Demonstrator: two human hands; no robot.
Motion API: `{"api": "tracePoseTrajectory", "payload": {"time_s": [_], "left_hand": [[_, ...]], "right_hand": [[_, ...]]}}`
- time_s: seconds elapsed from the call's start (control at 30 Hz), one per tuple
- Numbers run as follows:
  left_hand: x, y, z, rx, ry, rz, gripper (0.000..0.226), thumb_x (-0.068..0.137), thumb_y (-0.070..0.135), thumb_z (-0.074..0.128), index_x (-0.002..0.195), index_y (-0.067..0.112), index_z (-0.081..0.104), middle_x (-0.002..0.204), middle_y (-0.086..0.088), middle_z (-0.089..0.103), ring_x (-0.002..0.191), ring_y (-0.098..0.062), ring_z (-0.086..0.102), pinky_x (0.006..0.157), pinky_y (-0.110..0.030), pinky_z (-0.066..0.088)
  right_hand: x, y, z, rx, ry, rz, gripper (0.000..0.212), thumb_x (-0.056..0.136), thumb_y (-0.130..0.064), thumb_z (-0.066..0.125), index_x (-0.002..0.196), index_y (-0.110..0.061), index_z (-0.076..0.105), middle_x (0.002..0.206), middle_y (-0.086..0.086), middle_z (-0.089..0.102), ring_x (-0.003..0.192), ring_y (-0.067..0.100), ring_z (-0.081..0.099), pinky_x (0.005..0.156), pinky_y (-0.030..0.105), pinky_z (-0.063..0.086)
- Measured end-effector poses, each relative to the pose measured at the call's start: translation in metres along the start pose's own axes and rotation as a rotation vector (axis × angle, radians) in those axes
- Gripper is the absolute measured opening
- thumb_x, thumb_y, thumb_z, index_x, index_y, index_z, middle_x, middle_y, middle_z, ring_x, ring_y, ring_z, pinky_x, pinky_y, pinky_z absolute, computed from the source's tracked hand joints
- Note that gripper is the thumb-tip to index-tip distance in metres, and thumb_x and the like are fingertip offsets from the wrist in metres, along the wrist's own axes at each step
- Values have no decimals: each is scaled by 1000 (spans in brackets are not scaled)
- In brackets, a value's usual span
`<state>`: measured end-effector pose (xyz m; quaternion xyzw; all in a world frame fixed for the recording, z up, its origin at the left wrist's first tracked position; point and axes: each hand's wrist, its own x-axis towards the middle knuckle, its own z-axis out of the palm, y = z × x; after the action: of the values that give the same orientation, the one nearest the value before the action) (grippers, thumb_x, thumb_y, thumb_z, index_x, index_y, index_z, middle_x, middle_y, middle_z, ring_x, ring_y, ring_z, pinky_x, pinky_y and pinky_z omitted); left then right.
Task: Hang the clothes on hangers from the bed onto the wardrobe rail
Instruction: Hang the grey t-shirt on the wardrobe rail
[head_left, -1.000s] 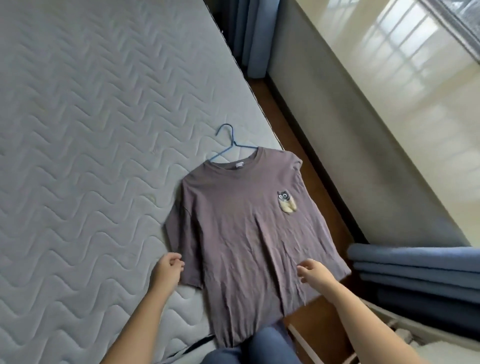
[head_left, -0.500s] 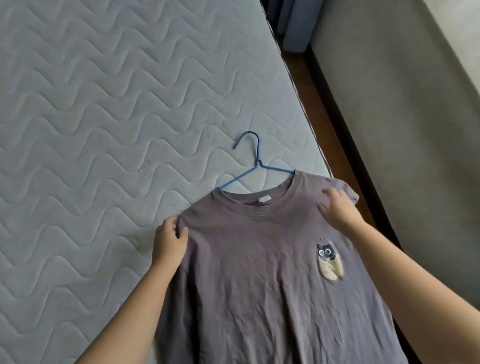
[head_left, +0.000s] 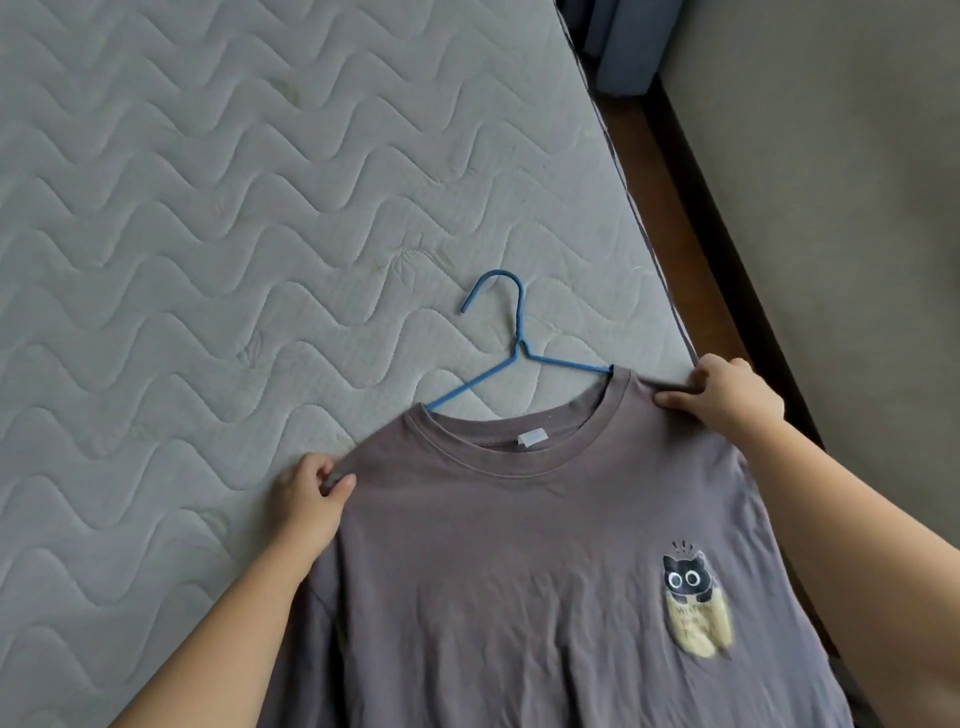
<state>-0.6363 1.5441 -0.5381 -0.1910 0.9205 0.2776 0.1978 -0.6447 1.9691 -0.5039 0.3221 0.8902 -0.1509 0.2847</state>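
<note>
A grey-purple T-shirt (head_left: 519, 545) with a small cat print on the chest lies flat on the quilted mattress (head_left: 208, 234), near its right edge. A blue wire hanger (head_left: 511, 345) sits inside the collar, its hook pointing away from me onto the mattress. My left hand (head_left: 311, 499) pinches the shirt's left shoulder. My right hand (head_left: 727, 392) grips the right shoulder, close to the mattress edge. The hanger's lower parts are hidden under the fabric.
Right of the mattress runs a narrow strip of brown wooden floor (head_left: 670, 182) and a grey wall (head_left: 831, 182). A blue curtain (head_left: 618, 47) hangs at the top right corner. No wardrobe rail is in view.
Both hands have moved up from the shirt's lower sleeves to its shoulders and closed on the fabric. The view has come closer to the shirt.
</note>
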Motion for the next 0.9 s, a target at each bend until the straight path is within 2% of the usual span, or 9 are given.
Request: {"api": "tracePoseTrajectory", "payload": {"time_s": [0.07, 0.17, 0.27, 0.33, 0.4, 0.47, 0.63, 0.8, 0.9], "left_hand": [[-1, 1, -4, -6, -15, -11, 22, 78, 7, 67, 94, -4, 56, 98, -26, 60, 91, -39, 56, 81, -43, 44], [-12, 8, -11, 25, -62, -58, 27, 80, 7, 64, 100, -6, 53, 110, -27, 56, 101, -39, 53, 86, -42, 42], [-43, 21, -25, 74, -168, -124, 48, 82, 10, 62, 120, -9, 41, 130, -26, 46, 119, -37, 46, 98, -39, 36], [-77, 25, -35, 134, -230, -139, 55, 83, 16, 63, 124, -7, 36, 134, -24, 45, 122, -36, 45, 98, -36, 36], [-119, 21, -47, 140, -278, -158, 50, 82, 21, 64, 118, -2, 39, 129, -20, 49, 116, -32, 50, 91, -33, 38], [-163, 9, -56, 72, -322, -198, 37, 80, 24, 66, 102, 7, 41, 114, -17, 55, 98, -26, 53, 79, -31, 39], [-264, -30, -75, -126, -336, -268, 20, 83, 24, 63, 67, 22, 52, 81, -7, 61, 93, -29, 61, 75, -31, 41], [-323, -51, -104, -88, -267, -250, 29, 87, 21, 58, 59, 25, 48, 70, -5, 57, 84, -30, 59, 69, -31, 39], [-343, -52, -129, -50, -199, -241, 22, 89, 26, 53, 68, 22, 48, 86, -9, 63, 89, -29, 59, 69, -29, 38]], "right_hand": [[-8, 1, 7, -35, 70, 60, 52, 72, -61, 62, 93, -16, 51, 105, 12, 51, 103, 35, 53, 85, 42, 41], [-38, 0, 25, -74, 199, 78, 56, 83, -52, 55, 109, -4, 52, 117, 21, 51, 111, 40, 47, 90, 46, 39], [-79, 16, 30, -19, 137, 101, 54, 82, -48, 57, 109, -2, 51, 116, 22, 53, 111, 40, 48, 87, 44, 42], [-109, 39, 26, 52, 79, 80, 49, 78, -47, 61, 100, -4, 54, 108, 20, 58, 104, 39, 54, 80, 41, 44], [-145, 66, 21, 137, 14, 25, 34, 76, -42, 66, 82, -10, 54, 98, 17, 65, 91, 36, 59, 68, 35, 42], [-185, 92, 19, 156, -68, 19, 33, 76, -39, 68, 68, -15, 47, 88, 16, 66, 75, 31, 56, 60, 33, 36], [-280, 142, 22, 284, -158, 74, 32, 76, -39, 70, 68, -14, 51, 71, 8, 59, 69, 26, 54, 56, 32, 35], [-335, 150, 16, 345, -173, 64, 34, 82, -41, 63, 77, -7, 57, 77, 9, 61, 73, 26, 55, 59, 33, 36], [-347, 139, 3, 329, -164, -43, 28, 83, -36, 63, 75, -10, 56, 74, 8, 60, 67, 21, 52, 56, 29, 36]]}}
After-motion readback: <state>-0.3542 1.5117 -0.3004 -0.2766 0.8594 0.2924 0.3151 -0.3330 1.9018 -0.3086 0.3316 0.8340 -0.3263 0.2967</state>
